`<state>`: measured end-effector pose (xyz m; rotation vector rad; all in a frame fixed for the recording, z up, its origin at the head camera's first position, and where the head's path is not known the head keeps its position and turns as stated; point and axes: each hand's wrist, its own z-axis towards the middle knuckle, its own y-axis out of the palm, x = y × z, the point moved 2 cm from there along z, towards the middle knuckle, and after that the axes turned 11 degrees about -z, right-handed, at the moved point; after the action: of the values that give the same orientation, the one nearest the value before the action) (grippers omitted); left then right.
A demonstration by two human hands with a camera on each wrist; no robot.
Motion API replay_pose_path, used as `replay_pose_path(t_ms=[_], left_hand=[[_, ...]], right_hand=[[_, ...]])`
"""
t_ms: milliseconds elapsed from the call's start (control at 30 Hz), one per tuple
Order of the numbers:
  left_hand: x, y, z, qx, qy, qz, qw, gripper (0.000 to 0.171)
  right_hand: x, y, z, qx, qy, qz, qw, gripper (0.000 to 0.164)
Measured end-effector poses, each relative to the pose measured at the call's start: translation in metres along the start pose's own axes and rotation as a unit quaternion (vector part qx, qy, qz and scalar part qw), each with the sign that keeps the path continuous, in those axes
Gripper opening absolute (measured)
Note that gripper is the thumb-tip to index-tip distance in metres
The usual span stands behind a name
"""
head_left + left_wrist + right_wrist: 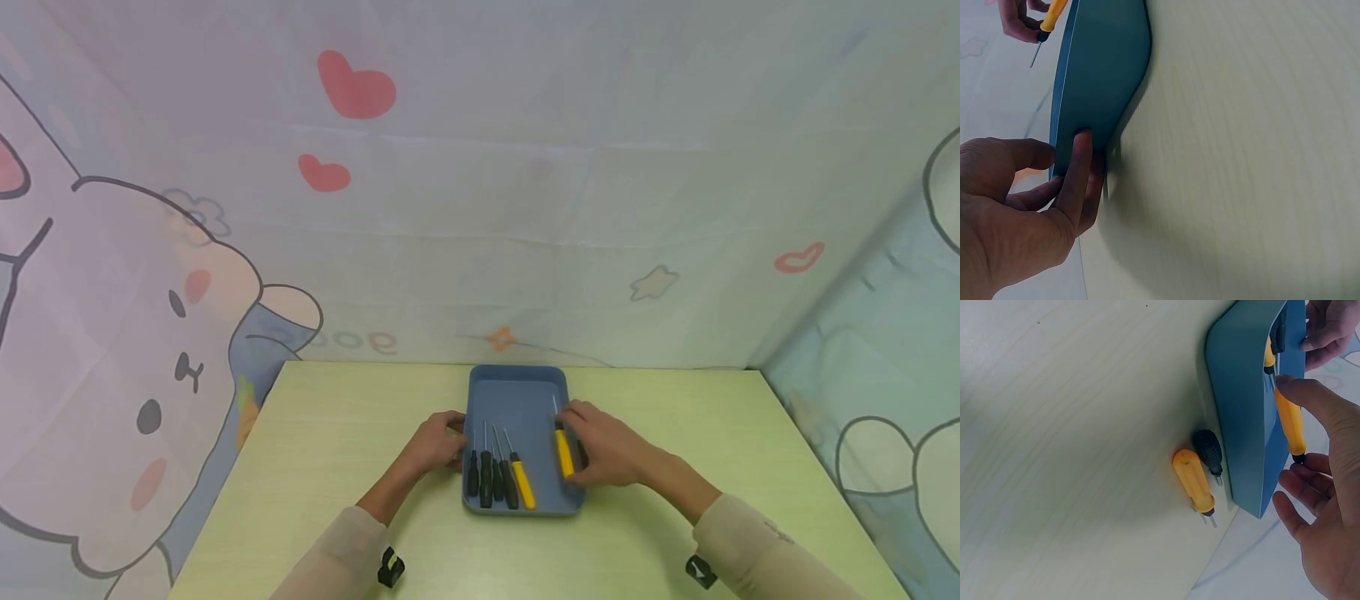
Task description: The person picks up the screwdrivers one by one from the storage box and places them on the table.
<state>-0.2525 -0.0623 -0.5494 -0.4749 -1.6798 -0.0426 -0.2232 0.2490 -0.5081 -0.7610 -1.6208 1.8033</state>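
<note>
A blue tray (517,392) lies on the table with several screwdrivers in its near half. Their handles are dark, as on one screwdriver (486,483), except for a yellow one (522,483). At the tray's left wall, my left hand (438,442) holds the side, thumb at the rim and fingers against the outside (1080,156). My right hand (611,446) pinches another yellow-handled screwdriver (1290,422) over the tray's right side, thumb at the handle's butt and fingers near its dark collar. Its shaft points away from me in the head view.
Outside the tray's right wall, a yellow-handled screwdriver (1194,481) and a black-handled one (1209,452) lie on the table (1085,456); my right hand mostly hides them in the head view. A printed cloth backdrop (525,208) rises behind the table's far edge.
</note>
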Motion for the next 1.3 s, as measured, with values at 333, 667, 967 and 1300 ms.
replay_pose_path(t_ms=[333,667,967,1300], left_hand=[[0.001,-0.001,0.001,0.006,0.011,0.03,0.9995,0.048],[-0.001,0.0,0.002,0.001,0.005,-0.006,1.0,0.048],[0.0,0.0,0.001,0.002,0.004,-0.006,1.0,0.05],[0.001,0.0,0.0,0.0,0.002,-0.006,1.0,0.048]], right_hand=[[0.009,-0.005,-0.003,0.003,0.026,0.008,1.0,0.087],[0.017,-0.005,-0.009,0.002,0.03,0.017,0.999,0.088],[0.025,-0.003,-0.017,-0.006,0.054,0.013,0.998,0.089],[0.032,-0.004,-0.025,0.004,0.063,0.014,0.998,0.088]])
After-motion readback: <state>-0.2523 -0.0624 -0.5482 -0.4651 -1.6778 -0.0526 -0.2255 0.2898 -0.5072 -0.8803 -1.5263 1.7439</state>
